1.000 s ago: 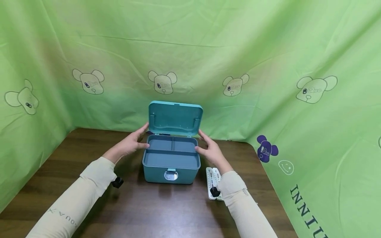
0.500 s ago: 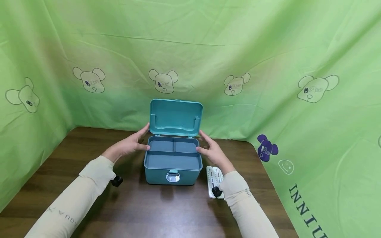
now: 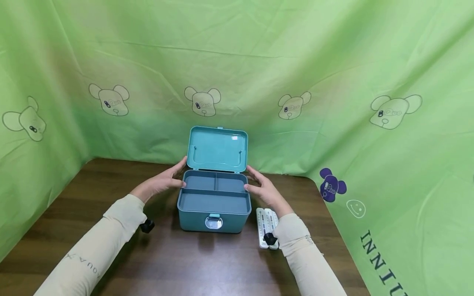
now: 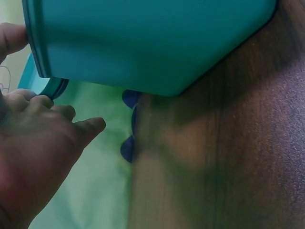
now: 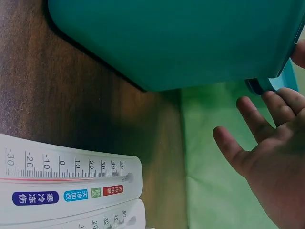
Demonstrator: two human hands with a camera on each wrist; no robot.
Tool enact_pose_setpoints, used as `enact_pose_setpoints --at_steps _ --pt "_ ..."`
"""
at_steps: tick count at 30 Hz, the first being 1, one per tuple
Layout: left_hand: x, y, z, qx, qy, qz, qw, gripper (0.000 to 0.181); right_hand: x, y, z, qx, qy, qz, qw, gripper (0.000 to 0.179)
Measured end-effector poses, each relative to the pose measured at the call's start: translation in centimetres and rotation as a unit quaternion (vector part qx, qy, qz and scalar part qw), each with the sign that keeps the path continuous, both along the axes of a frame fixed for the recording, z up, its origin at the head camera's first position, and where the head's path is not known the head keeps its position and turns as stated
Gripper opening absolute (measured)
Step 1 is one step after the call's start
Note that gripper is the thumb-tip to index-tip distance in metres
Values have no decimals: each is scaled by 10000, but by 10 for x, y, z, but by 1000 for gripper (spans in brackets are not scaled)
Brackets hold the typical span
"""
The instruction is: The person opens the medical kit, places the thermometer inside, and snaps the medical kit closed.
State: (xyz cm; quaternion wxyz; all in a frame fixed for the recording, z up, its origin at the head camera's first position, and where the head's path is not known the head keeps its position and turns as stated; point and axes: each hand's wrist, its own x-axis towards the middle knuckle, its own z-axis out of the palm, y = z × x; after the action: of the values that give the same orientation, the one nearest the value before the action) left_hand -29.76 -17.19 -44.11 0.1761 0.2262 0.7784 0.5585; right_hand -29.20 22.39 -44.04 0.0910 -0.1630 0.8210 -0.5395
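Observation:
A teal storage box (image 3: 211,220) stands on the table with its lid (image 3: 217,149) raised and leaning back. Set into its top is a grey-blue tray (image 3: 214,200) with three compartments, nothing in them. My left hand (image 3: 159,183) lies along the box's left side, thumb at the rim and fingers by the lid's lower corner. On the opposite side my right hand (image 3: 267,191) mirrors it. In the left wrist view the thumb (image 4: 13,38) touches the rim; the other fingers (image 4: 88,129) are fairly straight. The right wrist view shows spread fingers (image 5: 252,119) behind the box.
Two white thermometers (image 5: 71,174) lie side by side on the table, right of the box and partly under my right wrist. Green cloth (image 3: 237,61) printed with bear heads hangs behind the brown wooden table (image 3: 207,267) and along its sides.
The lid has tipped further back, showing more of its inner face. The box has shifted slightly toward me. Both hands keep nearly the same place at its sides.

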Motion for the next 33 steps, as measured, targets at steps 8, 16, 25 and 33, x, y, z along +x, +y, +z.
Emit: enact_pose_setpoints --at_steps 8,16,25,33 --pt "2 -1 -6 -29 -253 136 9996 102 -1 1 -4 11 -146 -45 9999 77" --pt "3 -1 -12 0 -512 277 9983 93 -1 0 -8 -329 -187 75 9993 73" --pt "8 1 -18 -123 -583 316 9977 88 3 1 -10 -562 -343 145 9977 72" --pt "10 2 -20 -359 -630 412 9965 89 4 0 -15 -515 -420 39 9978 69"
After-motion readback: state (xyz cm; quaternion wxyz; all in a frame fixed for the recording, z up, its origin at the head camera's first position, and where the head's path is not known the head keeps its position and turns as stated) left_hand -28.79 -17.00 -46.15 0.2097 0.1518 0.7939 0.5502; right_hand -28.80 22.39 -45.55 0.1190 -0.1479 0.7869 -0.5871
